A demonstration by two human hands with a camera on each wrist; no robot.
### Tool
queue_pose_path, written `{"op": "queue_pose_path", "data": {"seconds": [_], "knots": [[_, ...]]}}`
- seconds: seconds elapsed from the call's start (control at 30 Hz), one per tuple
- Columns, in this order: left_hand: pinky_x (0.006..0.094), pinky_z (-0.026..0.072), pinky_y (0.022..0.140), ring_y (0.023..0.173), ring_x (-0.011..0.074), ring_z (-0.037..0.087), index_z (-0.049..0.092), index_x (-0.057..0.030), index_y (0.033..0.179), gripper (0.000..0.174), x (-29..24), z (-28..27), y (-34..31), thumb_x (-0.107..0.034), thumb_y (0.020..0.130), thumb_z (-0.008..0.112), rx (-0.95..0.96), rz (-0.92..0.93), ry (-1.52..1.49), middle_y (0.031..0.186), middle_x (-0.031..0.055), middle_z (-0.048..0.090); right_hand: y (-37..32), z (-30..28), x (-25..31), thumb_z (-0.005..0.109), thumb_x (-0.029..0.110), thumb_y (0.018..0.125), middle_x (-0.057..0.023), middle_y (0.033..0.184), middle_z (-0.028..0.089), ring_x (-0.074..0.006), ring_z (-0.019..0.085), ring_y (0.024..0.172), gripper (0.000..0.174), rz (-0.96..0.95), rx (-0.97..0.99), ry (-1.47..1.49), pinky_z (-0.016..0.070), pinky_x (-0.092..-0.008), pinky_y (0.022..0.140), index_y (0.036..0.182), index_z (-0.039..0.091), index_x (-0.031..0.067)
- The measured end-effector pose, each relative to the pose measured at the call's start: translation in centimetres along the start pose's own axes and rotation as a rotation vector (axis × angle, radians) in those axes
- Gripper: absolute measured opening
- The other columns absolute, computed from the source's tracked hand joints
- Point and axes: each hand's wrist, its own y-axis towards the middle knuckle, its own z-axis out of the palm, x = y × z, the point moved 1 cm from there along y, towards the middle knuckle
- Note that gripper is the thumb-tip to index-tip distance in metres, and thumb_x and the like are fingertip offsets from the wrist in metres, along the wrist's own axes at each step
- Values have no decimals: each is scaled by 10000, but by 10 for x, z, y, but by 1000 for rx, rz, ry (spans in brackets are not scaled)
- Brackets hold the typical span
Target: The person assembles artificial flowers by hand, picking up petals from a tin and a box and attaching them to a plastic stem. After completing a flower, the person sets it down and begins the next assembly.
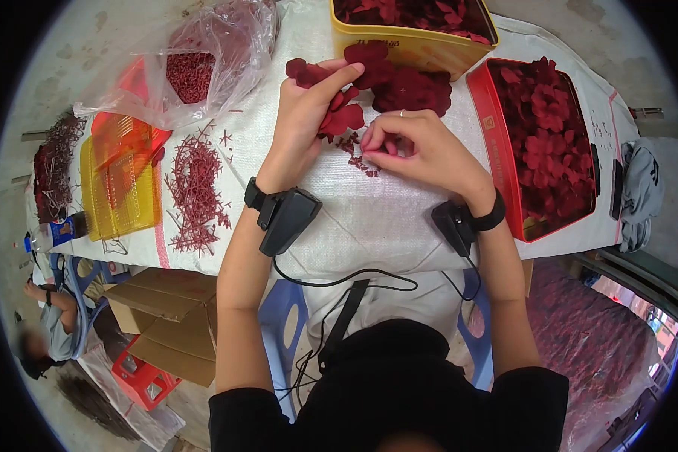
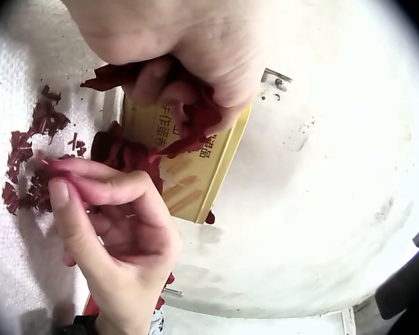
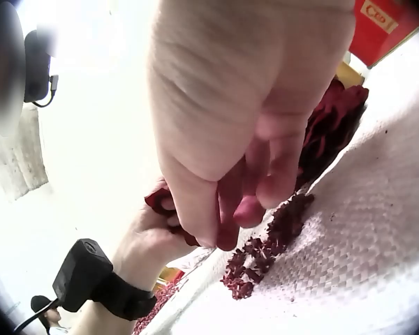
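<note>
My left hand holds several dark red fabric petals, with the thumb laid over them. In the left wrist view, its fingers curl around the crumpled petals. My right hand has thumb and forefinger brought together beside a small pile of dark red bits on the white woven cloth. The fingertips are stained red and pinch a tiny dark red piece, mostly hidden between them. A stack of dark red fabric flowers lies just beyond both hands.
A yellow tin of petals stands at the back, and a red box of flowers at the right. Thin red stems, yellow trays and a clear bag of red bits lie left. Cables hang from the wrist cameras.
</note>
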Motion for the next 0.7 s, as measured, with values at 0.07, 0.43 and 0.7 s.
{"op": "queue_pose_path", "data": {"seconds": [0.07, 0.43, 0.7], "knots": [[188, 406, 528, 621, 23, 486, 668, -15, 1008, 231, 1, 0, 1, -122, 817, 739, 5, 0, 4, 823, -1, 641, -1, -2, 0, 700, 71, 801, -33, 757, 651, -114, 577, 644, 91, 48, 76, 40, 427, -232, 568, 827, 630, 18], [183, 474, 597, 704, 55, 587, 653, 6, 1051, 260, 12, -6, 7, -122, 837, 729, 18, 10, 47, 929, 59, 683, 2, -6, 7, 733, 77, 801, 13, 691, 606, -32, 483, 581, 118, 108, -135, 154, 372, -198, 516, 858, 640, 30], [187, 476, 586, 705, 58, 594, 639, 19, 1076, 291, 11, 1, 2, -114, 838, 738, 78, -13, 87, 915, 49, 674, 0, -16, 3, 717, 53, 832, 30, 826, 668, 19, 510, 649, 105, 142, -478, 421, 350, -151, 503, 933, 689, 42]]}}
